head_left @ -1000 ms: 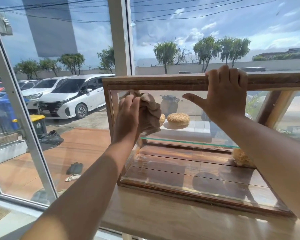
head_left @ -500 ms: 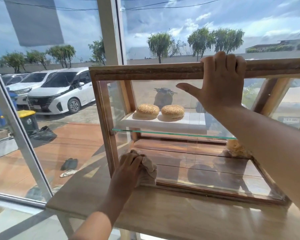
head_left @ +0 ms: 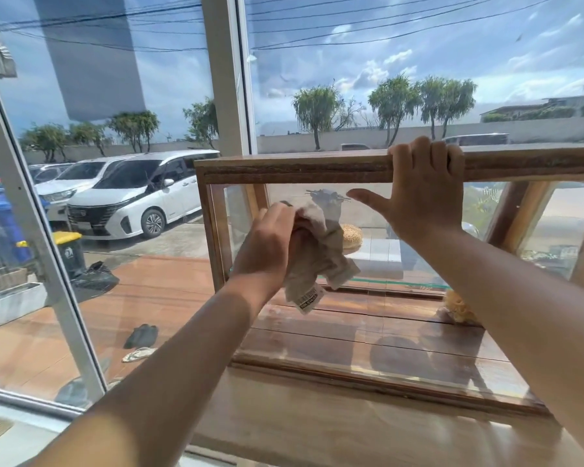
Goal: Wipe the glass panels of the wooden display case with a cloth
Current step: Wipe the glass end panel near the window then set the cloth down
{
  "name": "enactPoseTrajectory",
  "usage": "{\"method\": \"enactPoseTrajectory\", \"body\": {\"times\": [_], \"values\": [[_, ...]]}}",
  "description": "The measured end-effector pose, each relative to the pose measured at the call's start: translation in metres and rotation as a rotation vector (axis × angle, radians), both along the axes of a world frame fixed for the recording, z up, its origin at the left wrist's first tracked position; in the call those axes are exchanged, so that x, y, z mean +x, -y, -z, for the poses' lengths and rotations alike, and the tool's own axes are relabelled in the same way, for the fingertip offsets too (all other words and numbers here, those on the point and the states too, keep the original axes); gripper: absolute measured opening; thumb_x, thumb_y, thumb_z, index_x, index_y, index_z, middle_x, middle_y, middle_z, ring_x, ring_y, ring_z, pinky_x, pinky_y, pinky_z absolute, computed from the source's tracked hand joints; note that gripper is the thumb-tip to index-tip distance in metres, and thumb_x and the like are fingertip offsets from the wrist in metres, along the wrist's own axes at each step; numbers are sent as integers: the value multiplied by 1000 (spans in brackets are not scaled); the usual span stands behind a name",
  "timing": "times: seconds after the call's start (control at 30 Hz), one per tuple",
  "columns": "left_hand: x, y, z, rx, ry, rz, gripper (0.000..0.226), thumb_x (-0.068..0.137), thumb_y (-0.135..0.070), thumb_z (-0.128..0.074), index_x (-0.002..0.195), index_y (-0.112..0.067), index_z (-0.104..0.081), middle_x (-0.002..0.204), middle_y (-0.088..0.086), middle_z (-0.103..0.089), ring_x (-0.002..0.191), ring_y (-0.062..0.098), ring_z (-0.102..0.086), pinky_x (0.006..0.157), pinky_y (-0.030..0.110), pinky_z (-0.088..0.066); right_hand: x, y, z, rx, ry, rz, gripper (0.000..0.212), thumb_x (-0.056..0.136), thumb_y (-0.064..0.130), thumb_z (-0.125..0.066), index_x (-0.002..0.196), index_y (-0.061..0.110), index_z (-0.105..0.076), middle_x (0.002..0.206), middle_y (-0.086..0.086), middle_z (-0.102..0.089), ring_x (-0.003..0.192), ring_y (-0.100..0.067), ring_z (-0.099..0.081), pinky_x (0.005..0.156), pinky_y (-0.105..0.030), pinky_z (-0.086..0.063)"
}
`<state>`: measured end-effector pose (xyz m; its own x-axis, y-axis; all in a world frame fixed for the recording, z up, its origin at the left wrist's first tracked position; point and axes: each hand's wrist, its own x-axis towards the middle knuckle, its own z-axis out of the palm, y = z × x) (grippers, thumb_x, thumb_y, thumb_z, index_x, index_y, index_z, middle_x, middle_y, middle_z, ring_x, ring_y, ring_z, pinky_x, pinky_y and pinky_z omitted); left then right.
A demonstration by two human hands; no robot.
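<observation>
Standing on the wooden bench [head_left: 317, 429] by the window: the display case [head_left: 300, 168], boxy, probably heavy enough to stay put, yet worth steadying by its stiff top rail. Fronting it: the glass panel [head_left: 402, 332], hard, slick and likely fragile, so calling for light, even pressure, never a grip on the pane itself. Gripping that rail: the right hand [head_left: 422, 197], fingers curled over, thumb out. Pressing against the upper left of the glass: the left hand [head_left: 270, 241], closed around the cloth [head_left: 317, 261], soft, limp and light, best bunched in the palm.
</observation>
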<state>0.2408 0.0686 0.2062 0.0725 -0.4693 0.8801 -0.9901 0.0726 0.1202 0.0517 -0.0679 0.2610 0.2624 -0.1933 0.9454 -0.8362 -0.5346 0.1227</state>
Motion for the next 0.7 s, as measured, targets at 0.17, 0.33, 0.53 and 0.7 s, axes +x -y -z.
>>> {"method": "enactPoseTrajectory", "body": {"times": [0.17,0.33,0.53,0.7], "values": [[-10,18,-31,-91,87,-40,23,92,13,-57,107,-1,-66,99,14,-60,91,31,-53,77,37,-49,1,2,0,8,6,-1,81,80,82,-49,106,6,-50,106,-17,-48,97,-33,-45,96,-47,-28],[-10,25,22,-101,127,-79,13,85,10,-70,94,3,-63,93,21,-59,82,37,-58,70,42,-57,1,5,2,-8,13,-8,82,81,84,-45,105,5,-49,106,-17,-48,98,-34,-45,96,-46,-26],[-15,21,82,-6,117,-1,31,85,-6,-65,115,-2,-62,112,15,-60,104,30,-50,90,38,-48,2,6,2,-16,0,20,83,82,85,-43,107,6,-49,110,-17,-49,101,-34,-46,97,-45,-25],[-18,16,119,118,123,64,35,78,1,-78,108,-6,-64,107,10,-59,99,27,-52,81,44,-54,-1,4,-1,-3,-18,26,83,82,85,-40,107,6,-49,108,-16,-48,99,-33,-45,96,-46,-26]]}}
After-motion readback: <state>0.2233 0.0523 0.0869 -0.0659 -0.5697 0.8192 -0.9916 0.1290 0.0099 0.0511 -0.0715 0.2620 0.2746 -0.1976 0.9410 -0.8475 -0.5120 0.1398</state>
